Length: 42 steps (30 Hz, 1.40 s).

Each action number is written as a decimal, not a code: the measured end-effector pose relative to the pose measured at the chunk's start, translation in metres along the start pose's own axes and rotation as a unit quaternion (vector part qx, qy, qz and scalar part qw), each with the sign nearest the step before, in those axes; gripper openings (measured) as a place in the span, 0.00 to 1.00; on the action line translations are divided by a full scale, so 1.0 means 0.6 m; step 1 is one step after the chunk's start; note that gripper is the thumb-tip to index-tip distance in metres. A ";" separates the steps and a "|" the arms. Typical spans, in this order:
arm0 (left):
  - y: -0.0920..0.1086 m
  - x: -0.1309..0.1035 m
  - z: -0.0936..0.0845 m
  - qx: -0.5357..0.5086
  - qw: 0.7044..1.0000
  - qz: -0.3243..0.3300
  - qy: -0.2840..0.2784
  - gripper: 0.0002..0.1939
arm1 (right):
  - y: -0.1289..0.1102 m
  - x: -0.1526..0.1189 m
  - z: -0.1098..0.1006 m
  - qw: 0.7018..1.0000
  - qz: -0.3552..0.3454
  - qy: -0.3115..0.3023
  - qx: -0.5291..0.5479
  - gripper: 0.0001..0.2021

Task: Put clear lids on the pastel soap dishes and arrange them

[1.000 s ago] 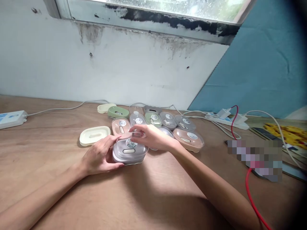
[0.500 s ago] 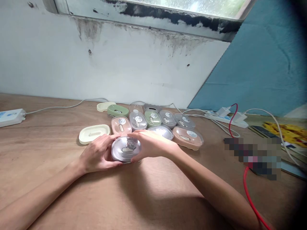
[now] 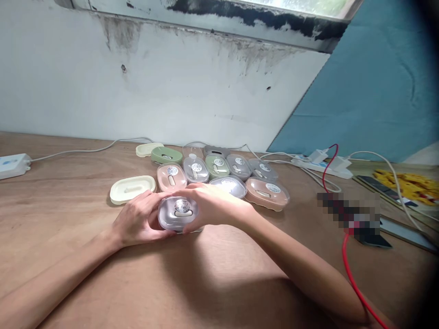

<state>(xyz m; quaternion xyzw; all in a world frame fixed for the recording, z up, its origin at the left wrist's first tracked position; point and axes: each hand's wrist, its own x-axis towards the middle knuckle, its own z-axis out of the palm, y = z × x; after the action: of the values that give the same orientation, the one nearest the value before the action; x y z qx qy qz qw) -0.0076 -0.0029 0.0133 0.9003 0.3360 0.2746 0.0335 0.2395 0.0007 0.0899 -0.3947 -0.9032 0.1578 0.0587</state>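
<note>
The lilac oval box (image 3: 171, 218), glossy under a clear, rounded plastic cover, sits near the middle of the wood-grained worktop (image 3: 68, 196). The left hand (image 3: 137, 221) grips it at nine o'clock, the right hand (image 3: 219, 205) at three, fingers curved round it. Uneven pressure could skew the cover or nudge the smooth peach box (image 3: 165, 179) near twelve; the cream oval piece (image 3: 120, 189) lies towards ten.

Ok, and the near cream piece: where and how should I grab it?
Pinch the cream piece across its long edges, probably from the left and above. It is a low oval lying flat, its left end free, while the left hand and a pink box crowd its right end.
</note>
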 end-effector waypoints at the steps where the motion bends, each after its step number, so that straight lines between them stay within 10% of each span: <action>1: -0.001 0.001 0.000 -0.001 1.000 0.001 -0.002 0.42 | 0.000 0.000 -0.001 1.000 0.005 -0.003 0.000 0.37; 22: -0.005 -0.002 0.001 -0.036 0.999 0.022 -0.007 0.40 | -0.010 0.000 -0.001 0.995 0.012 -0.059 -0.078 0.37; 33: 0.019 0.002 0.009 -0.068 0.992 -0.102 -0.025 0.43 | 0.003 -0.007 -0.005 0.998 0.013 -0.055 -0.041 0.37; 42: -0.025 0.003 -0.004 0.073 0.992 -0.082 0.055 0.25 | 0.005 -0.010 -0.010 0.995 0.041 -0.052 -0.080 0.38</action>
<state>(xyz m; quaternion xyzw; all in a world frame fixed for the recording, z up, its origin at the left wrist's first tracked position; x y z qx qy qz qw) -0.0163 0.0095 0.0123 0.8535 0.4289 0.2946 -0.0282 0.2470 -0.0006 0.0947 -0.4257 -0.8980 0.1081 -0.0266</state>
